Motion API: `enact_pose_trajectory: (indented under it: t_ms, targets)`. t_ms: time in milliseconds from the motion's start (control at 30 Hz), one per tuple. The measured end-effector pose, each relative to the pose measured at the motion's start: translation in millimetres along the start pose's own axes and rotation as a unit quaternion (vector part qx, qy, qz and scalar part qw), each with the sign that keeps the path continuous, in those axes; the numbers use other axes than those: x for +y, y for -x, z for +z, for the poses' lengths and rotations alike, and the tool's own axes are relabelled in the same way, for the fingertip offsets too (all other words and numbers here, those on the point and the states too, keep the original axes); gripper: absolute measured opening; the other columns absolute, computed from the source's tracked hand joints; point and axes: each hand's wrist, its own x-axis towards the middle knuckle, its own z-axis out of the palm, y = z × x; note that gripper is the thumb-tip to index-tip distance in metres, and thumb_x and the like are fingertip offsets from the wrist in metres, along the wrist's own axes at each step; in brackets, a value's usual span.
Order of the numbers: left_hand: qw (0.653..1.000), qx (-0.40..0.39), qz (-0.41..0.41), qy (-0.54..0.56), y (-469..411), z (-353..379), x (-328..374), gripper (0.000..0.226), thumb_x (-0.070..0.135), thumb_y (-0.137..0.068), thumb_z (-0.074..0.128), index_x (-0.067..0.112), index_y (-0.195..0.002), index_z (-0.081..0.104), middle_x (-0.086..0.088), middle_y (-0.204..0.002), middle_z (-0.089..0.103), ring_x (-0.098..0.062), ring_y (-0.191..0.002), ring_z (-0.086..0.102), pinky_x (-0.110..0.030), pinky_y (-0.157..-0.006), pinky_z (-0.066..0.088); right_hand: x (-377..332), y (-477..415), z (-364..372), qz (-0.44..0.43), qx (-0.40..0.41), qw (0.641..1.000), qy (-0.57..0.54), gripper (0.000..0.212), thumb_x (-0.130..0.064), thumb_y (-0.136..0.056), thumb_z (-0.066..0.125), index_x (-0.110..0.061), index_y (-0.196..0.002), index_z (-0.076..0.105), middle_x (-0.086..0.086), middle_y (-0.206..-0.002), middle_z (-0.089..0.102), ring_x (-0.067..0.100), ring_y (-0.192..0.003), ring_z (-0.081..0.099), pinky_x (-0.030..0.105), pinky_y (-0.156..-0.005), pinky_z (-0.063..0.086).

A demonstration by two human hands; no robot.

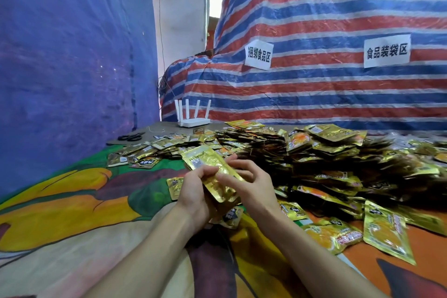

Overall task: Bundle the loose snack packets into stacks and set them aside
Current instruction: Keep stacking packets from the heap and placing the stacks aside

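A stack of gold snack packets (pixel 210 167) is held up over the patterned cloth at the centre of the view. My left hand (pixel 193 191) grips the stack from below and from the left, fingers curled round its edge. My right hand (pixel 251 184) lies against the right side of the stack, its fingers spread and blurred, touching the top packet. A big heap of loose gold packets (pixel 326 159) fills the right half of the surface. More loose packets (pixel 154 150) are scattered to the far left of the heap.
A white router (pixel 193 116) with several antennas stands at the back. Black scissors (pixel 131 137) lie at the back left beside a piece of string. A striped tarp (pixel 314 55) with two paper signs rises behind the heap. A blue sheet hangs at the left.
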Motion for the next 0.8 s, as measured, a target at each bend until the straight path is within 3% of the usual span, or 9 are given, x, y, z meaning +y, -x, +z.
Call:
enact_pose_trajectory:
  t_ms: [100,167,267,333,400,500,600,700,800]
  targets:
    - [0.997,0.055,-0.002,-0.057,1.6,-0.1,-2.5,0.035,0.022,-0.074,0.056,0.004,-0.09,0.081,-0.022,-0.102,0.073,-0.035,-0.084,0.072,-0.048,-0.083,0.057,0.5,-1.0,-4.7,0.02,-0.008,1.0,0.015,0.037,-0.014,-0.072,0.09,-0.028,-0.102,0.074,0.001,-0.097,0.076,0.011,-0.084,0.075,0.03,-0.07,0.062]
    - [0.987,0.122,0.081,-0.07,-0.6,-1.4,-1.7,0.031,0.026,-0.081,0.059,0.006,-0.094,0.079,-0.015,-0.099,0.073,-0.031,-0.092,0.066,-0.045,-0.092,0.05,1.4,-3.5,-9.2,-0.015,0.035,0.997,0.062,0.037,-0.014,-0.073,0.089,-0.03,-0.102,0.073,-0.004,-0.097,0.075,0.008,-0.086,0.073,0.029,-0.073,0.062]
    - [0.928,0.293,0.221,-0.068,-5.4,-11.3,8.0,0.02,0.03,-0.096,0.053,0.015,-0.093,0.065,-0.005,-0.097,0.067,-0.02,-0.088,0.058,-0.033,-0.078,0.043,6.4,-6.2,-18.2,-0.06,0.057,0.981,0.176,0.035,-0.02,-0.082,0.083,-0.029,-0.113,0.071,-0.013,-0.103,0.07,0.006,-0.095,0.069,0.028,-0.074,0.061]
    - [0.896,0.375,0.234,-0.041,-6.9,-21.5,14.0,0.018,0.029,-0.096,0.052,0.014,-0.092,0.06,-0.005,-0.092,0.063,-0.014,-0.074,0.056,-0.027,-0.063,0.039,13.4,-7.5,-20.6,-0.044,0.04,0.956,0.286,0.033,-0.027,-0.09,0.073,-0.023,-0.123,0.069,-0.007,-0.111,0.07,0.013,-0.101,0.068,0.034,-0.082,0.061]
    - [0.876,0.425,0.224,-0.042,-10.2,-29.0,13.7,0.017,0.026,-0.096,0.051,0.011,-0.092,0.059,-0.005,-0.086,0.061,-0.014,-0.067,0.051,-0.028,-0.058,0.037,19.8,-9.3,-18.7,-0.031,0.032,0.916,0.398,0.036,-0.033,-0.096,0.062,-0.018,-0.128,0.068,0.0,-0.12,0.07,0.017,-0.109,0.065,0.03,-0.09,0.055]
    - [0.857,0.453,0.228,-0.094,-13.3,-27.2,10.5,0.018,0.022,-0.096,0.05,0.012,-0.083,0.056,-0.005,-0.083,0.057,-0.017,-0.07,0.049,-0.031,-0.06,0.036,23.3,-11.0,-13.5,-0.044,0.055,0.887,0.456,0.041,-0.039,-0.097,0.056,-0.018,-0.131,0.065,0.003,-0.123,0.067,0.022,-0.116,0.059,0.035,-0.097,0.051]
    - [0.846,0.44,0.268,-0.139,-12.7,-24.7,8.5,0.013,0.021,-0.098,0.05,0.009,-0.096,0.055,-0.006,-0.092,0.057,-0.021,-0.082,0.051,-0.032,-0.064,0.037,20.7,-8.3,-11.1,-0.034,0.064,0.882,0.465,0.042,-0.041,-0.096,0.056,-0.021,-0.132,0.062,0.002,-0.121,0.065,0.023,-0.115,0.058,0.04,-0.099,0.05]
    - [0.836,0.405,0.299,-0.22,-5.7,-17.3,-0.4,0.004,0.018,-0.099,0.051,0.014,-0.098,0.053,0.001,-0.089,0.058,-0.013,-0.079,0.052,-0.026,-0.063,0.037,11.6,-1.7,-7.7,-0.043,0.085,0.875,0.476,0.042,-0.04,-0.094,0.057,-0.022,-0.132,0.06,0.001,-0.123,0.063,0.023,-0.116,0.055,0.04,-0.1,0.047]
    - [0.834,0.41,0.273,-0.249,-11.3,-12.0,4.7,0.006,0.012,-0.096,0.052,0.016,-0.096,0.056,0.003,-0.085,0.058,-0.009,-0.073,0.051,-0.027,-0.06,0.036,-2.5,-0.9,1.2,-0.09,0.058,0.884,0.455,0.04,-0.036,-0.093,0.06,-0.021,-0.13,0.059,0.0,-0.121,0.058,0.019,-0.116,0.051,0.035,-0.098,0.046]
